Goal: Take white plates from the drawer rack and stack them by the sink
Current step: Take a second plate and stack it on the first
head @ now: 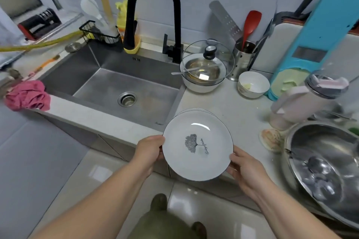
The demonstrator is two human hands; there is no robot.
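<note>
White plate (198, 147) gripped between both hands: left (149, 153), right (244, 169).

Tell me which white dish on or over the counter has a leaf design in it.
The plate held between both hands, printed with a dark leaf; the small bowl by the utensil holder has none visible.

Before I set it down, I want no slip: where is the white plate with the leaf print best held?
By its thin rim, from two opposite sides, as now: left hand on the left edge, right hand on the lower right of the white plate. It is wide, shallow and smooth, so only the rim offers purchase.
</note>
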